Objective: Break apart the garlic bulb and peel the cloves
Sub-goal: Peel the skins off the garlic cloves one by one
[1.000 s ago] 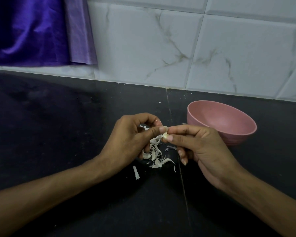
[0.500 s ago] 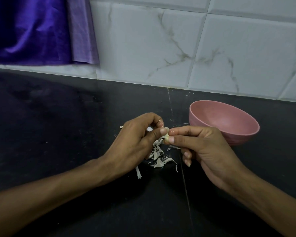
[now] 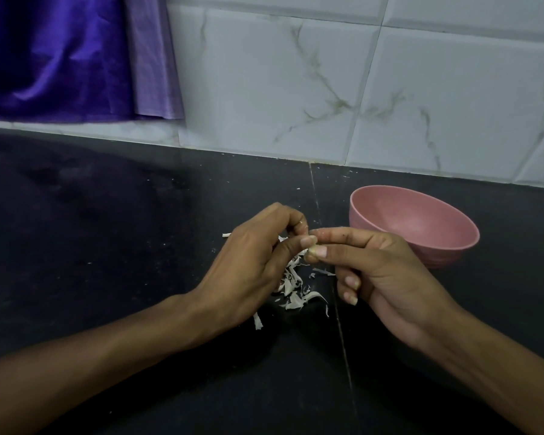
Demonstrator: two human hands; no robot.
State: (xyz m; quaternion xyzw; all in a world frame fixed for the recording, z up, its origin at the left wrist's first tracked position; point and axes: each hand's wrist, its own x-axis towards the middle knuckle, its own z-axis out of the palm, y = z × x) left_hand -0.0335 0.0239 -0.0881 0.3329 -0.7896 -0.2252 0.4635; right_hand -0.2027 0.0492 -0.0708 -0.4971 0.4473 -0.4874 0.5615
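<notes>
Two bare hands meet above a dark tabletop [image 3: 107, 246], fingertips together around a small pale garlic clove [image 3: 312, 248]. The left hand [image 3: 252, 265] curls over from the left, its thumb tip pressed to the clove; the right hand [image 3: 380, 271] pinches the same clove between thumb and forefinger, its other fingers folded loosely toward the palm. Only a sliver of the clove shows between the nails, so how much skin remains on it cannot be told. Directly beneath the hands lies a loose heap of white papery garlic skins [image 3: 292, 290], with one stray strip [image 3: 258, 321] just under the left wrist. A pink bowl [image 3: 453, 243] stands upright on the tabletop just beyond the right hand, its visible inside bare. Behind the hands runs a white marbled tile wall [image 3: 327, 83], and purple cloth [image 3: 60, 58] hangs well off to the far left.
</notes>
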